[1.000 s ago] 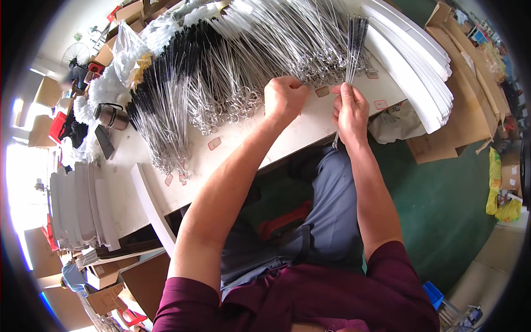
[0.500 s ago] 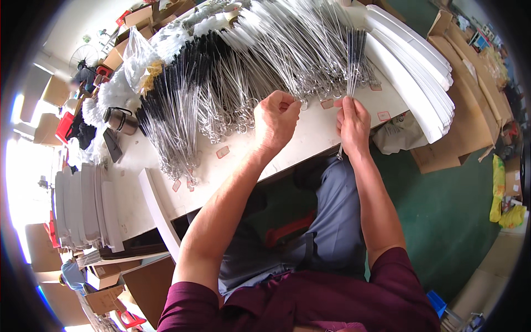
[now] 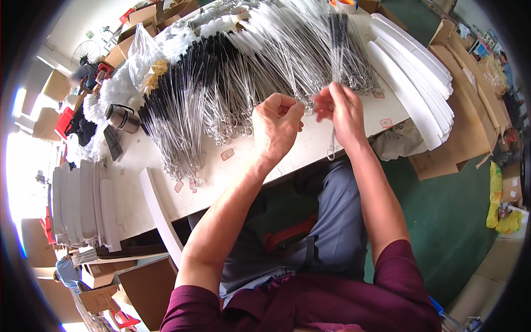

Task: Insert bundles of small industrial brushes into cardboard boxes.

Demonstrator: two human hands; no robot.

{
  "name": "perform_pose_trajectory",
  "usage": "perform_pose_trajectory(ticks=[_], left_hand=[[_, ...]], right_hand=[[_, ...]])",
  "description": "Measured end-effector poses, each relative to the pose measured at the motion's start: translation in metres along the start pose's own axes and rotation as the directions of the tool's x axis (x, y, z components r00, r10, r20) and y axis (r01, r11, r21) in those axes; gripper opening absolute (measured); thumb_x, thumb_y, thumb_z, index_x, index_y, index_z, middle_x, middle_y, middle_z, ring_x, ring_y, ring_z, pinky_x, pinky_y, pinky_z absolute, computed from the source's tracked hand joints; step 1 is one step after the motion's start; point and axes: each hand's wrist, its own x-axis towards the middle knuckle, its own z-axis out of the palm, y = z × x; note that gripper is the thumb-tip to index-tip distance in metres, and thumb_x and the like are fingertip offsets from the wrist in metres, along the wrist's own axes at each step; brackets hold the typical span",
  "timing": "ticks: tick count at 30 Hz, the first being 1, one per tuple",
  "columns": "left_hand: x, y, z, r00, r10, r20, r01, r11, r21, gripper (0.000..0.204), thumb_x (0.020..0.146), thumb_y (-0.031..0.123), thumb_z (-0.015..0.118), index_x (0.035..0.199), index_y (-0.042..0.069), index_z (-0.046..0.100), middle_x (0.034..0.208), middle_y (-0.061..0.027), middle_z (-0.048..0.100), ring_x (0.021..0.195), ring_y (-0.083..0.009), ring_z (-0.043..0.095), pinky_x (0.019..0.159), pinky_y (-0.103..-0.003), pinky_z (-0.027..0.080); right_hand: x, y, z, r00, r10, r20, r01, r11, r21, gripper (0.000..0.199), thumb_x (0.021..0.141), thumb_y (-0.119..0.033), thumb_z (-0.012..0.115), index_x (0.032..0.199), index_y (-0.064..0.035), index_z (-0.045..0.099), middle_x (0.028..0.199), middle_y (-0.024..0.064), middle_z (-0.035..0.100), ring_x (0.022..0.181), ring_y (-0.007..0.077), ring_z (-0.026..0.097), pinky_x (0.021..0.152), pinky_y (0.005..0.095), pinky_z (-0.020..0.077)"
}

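A long row of thin wire brushes (image 3: 287, 50) with looped metal ends and white or black bristles covers the table. My right hand (image 3: 345, 116) is closed around a slim black-bristled wire brush (image 3: 331, 138). Its bristles rise above the fingers, blurred, and its ring end hangs below the palm. To its left, my left hand (image 3: 276, 127) has thumb and forefinger pinched together, just in front of the loop ends. Whatever sits in that pinch, if anything, is too small to make out.
Long white folded strips (image 3: 412, 83) are stacked at the table's right, beside flattened cardboard (image 3: 464, 99). On the left are a steel bottle (image 3: 123, 119), a dark flat object (image 3: 112, 143) and more upright white strips (image 3: 83, 205). An orange tape roll (image 3: 346, 5) lies at the back.
My right hand has moved left and slightly up, closer to my left hand, turning the brush with it. The left hand stays nearly in place.
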Motion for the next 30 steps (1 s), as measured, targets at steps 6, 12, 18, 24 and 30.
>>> perform_pose_trajectory(ticks=[6,12,18,24,30], left_hand=[[-0.006,0.012,-0.012,0.998,0.064,0.030,-0.068,0.976,0.207,0.013,0.091,0.007,0.069,0.088,-0.005,0.066,0.075,-0.0076,0.069,0.064,-0.0107,0.067,0.059,-0.026,0.056],[-0.023,0.069,-0.035,0.986,0.147,0.082,-0.164,0.949,0.268,0.014,0.088,0.010,0.071,0.086,-0.004,0.066,0.072,-0.0092,0.069,0.066,-0.0113,0.066,0.063,-0.029,0.054],[-0.036,0.118,-0.084,0.964,0.242,0.114,-0.265,0.918,0.294,0.005,0.091,0.002,0.065,0.091,-0.002,0.068,0.083,-0.0073,0.071,0.077,-0.0129,0.070,0.069,-0.028,0.058],[-0.031,0.156,-0.134,0.925,0.370,0.084,-0.376,0.925,0.056,0.013,0.100,0.009,0.056,0.099,-0.003,0.062,0.105,-0.0202,0.071,0.093,-0.0272,0.074,0.069,-0.035,0.062],[-0.034,0.186,-0.170,0.942,0.284,0.179,-0.282,0.959,-0.038,0.016,0.104,0.013,0.048,0.100,0.000,0.058,0.109,-0.0252,0.071,0.091,-0.0276,0.074,0.073,-0.035,0.059]], right_hand=[[0.045,0.004,0.030,0.984,0.093,0.149,-0.097,0.995,0.018,0.032,0.108,-0.027,0.052,0.097,0.0019,0.060,0.109,0.0227,0.070,0.094,0.0287,0.073,0.083,0.0400,0.0620],[0.074,0.012,0.022,0.981,0.148,0.122,-0.152,0.988,0.025,0.034,0.108,-0.025,0.051,0.093,0.0048,0.058,0.119,0.0342,0.063,0.105,0.0405,0.070,0.094,0.0498,0.0604],[0.081,0.017,0.023,0.967,0.234,0.102,-0.245,0.963,0.114,0.035,0.109,-0.024,0.048,0.095,0.0069,0.057,0.122,0.0370,0.061,0.107,0.0437,0.069,0.092,0.0509,0.0614],[0.081,0.023,0.023,0.973,0.203,0.113,-0.211,0.976,0.057,0.034,0.109,-0.023,0.044,0.100,0.0081,0.056,0.112,0.0331,0.066,0.098,0.0404,0.073,0.083,0.0473,0.0658],[0.061,0.010,0.025,0.982,0.078,0.173,-0.066,0.995,-0.073,0.035,0.111,-0.026,0.045,0.101,0.0053,0.057,0.106,0.0283,0.070,0.090,0.0348,0.075,0.079,0.0427,0.0650]])
